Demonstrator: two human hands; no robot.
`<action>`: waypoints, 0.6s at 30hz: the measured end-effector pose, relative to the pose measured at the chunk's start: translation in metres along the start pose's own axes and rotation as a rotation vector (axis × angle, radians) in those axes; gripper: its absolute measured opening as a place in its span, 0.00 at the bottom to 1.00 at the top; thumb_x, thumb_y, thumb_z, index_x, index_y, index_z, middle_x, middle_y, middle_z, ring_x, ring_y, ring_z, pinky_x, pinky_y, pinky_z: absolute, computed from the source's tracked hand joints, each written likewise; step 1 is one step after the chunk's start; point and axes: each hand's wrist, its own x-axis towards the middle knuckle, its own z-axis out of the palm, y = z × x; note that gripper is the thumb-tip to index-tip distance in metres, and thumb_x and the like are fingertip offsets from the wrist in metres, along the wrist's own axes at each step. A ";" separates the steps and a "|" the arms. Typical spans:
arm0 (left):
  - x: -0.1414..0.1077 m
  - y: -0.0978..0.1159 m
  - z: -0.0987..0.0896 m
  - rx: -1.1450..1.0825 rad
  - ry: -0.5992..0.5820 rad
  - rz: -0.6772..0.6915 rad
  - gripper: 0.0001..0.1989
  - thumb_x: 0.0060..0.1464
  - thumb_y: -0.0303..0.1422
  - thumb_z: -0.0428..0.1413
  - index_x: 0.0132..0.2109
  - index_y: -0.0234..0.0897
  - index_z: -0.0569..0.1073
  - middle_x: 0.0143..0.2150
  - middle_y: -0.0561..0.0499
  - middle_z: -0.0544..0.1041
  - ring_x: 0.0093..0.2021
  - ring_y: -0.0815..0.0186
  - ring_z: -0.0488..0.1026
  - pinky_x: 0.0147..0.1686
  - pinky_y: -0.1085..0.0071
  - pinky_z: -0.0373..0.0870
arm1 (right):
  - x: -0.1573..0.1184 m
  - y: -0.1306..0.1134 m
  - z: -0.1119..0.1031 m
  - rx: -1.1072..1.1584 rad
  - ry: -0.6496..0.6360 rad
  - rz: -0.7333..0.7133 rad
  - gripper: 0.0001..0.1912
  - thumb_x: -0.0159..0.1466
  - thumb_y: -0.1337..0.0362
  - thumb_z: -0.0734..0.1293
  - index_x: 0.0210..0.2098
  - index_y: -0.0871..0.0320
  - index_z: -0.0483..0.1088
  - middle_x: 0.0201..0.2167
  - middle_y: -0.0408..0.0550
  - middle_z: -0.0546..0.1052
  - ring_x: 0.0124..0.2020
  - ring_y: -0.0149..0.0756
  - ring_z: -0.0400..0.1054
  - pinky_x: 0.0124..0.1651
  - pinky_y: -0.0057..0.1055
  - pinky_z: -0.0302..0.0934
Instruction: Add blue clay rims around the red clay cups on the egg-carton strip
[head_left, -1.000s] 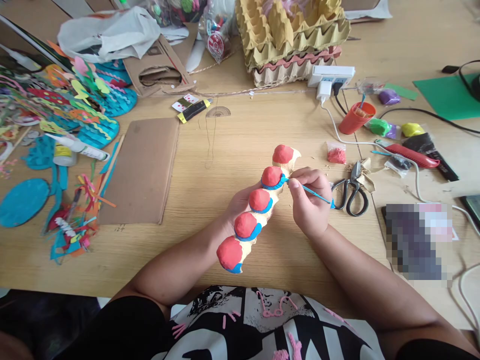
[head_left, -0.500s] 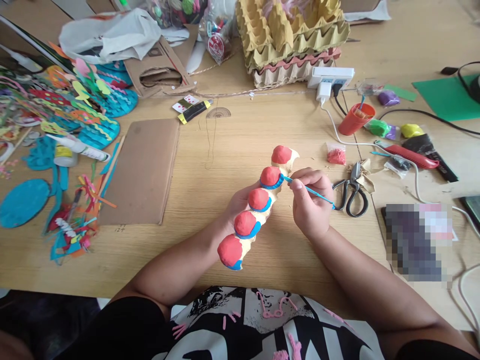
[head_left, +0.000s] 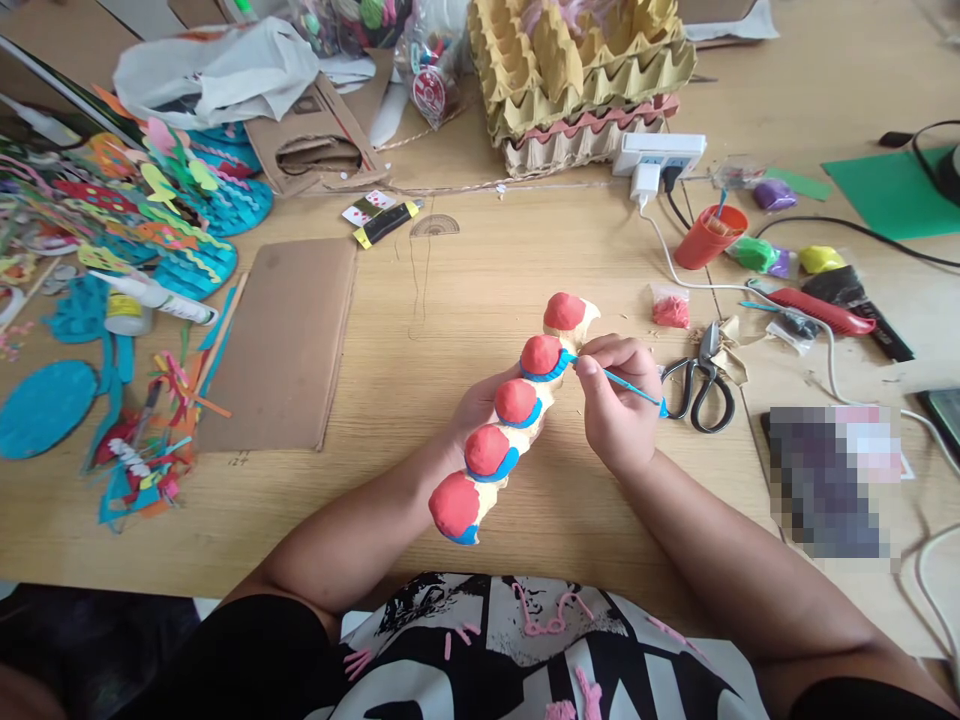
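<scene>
My left hand [head_left: 480, 408] grips a strip of egg carton [head_left: 523, 438] from behind, with its fingers partly hidden under it. The strip slants from upper right to lower left. Several red clay domes [head_left: 515, 402] cap its bumps, and bands of blue clay [head_left: 501, 466] curve along the lower right of most of them. In my right hand [head_left: 619, 410] a thin blue clay modelling tool [head_left: 628, 385] is pinched between thumb and fingers. Its tip touches the ridged blue band beside the second dome from the top.
Black-handled scissors [head_left: 701, 385] lie right of my right hand, near an orange cup [head_left: 710, 237] and bagged clay [head_left: 670, 308]. Cardboard [head_left: 281, 345] and coloured craft scraps lie left. Stacked egg trays [head_left: 585, 90] and a power strip [head_left: 660, 153] stand at the back.
The strip's lower end has shifted slightly left and down. The tool's tip has moved a little along the blue band, with my right hand staying nearly in place.
</scene>
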 end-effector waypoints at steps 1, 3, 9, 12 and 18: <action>0.000 0.000 0.000 0.020 0.032 0.026 0.35 0.57 0.62 0.44 0.57 0.48 0.78 0.52 0.41 0.84 0.62 0.45 0.75 0.53 0.56 0.74 | 0.000 0.000 0.000 -0.001 0.004 0.015 0.08 0.67 0.65 0.71 0.32 0.54 0.69 0.30 0.41 0.72 0.32 0.30 0.65 0.35 0.31 0.60; 0.000 -0.002 0.001 0.060 0.102 0.071 0.35 0.56 0.63 0.45 0.57 0.48 0.78 0.52 0.40 0.84 0.63 0.44 0.74 0.53 0.55 0.73 | 0.000 0.000 0.000 -0.003 0.013 0.041 0.09 0.67 0.63 0.72 0.32 0.53 0.68 0.30 0.41 0.71 0.32 0.30 0.65 0.35 0.31 0.60; 0.002 -0.003 0.000 0.017 0.037 0.065 0.33 0.55 0.62 0.47 0.55 0.48 0.78 0.50 0.39 0.84 0.62 0.42 0.74 0.52 0.54 0.72 | -0.001 0.002 0.001 0.031 0.033 0.084 0.10 0.66 0.61 0.72 0.32 0.53 0.68 0.29 0.41 0.71 0.31 0.31 0.64 0.35 0.33 0.59; 0.007 -0.005 -0.008 -0.067 -0.061 0.042 0.31 0.56 0.60 0.48 0.54 0.48 0.79 0.48 0.39 0.85 0.61 0.42 0.75 0.52 0.53 0.71 | -0.001 0.001 0.002 0.069 0.043 0.065 0.09 0.66 0.62 0.72 0.32 0.52 0.69 0.29 0.41 0.71 0.32 0.31 0.64 0.36 0.33 0.59; 0.017 -0.011 -0.025 0.007 -0.005 -0.108 0.30 0.57 0.61 0.45 0.53 0.53 0.79 0.48 0.40 0.84 0.63 0.42 0.72 0.50 0.53 0.71 | -0.001 -0.001 0.002 0.053 0.040 0.058 0.09 0.67 0.63 0.72 0.31 0.52 0.69 0.29 0.41 0.71 0.32 0.31 0.64 0.36 0.33 0.59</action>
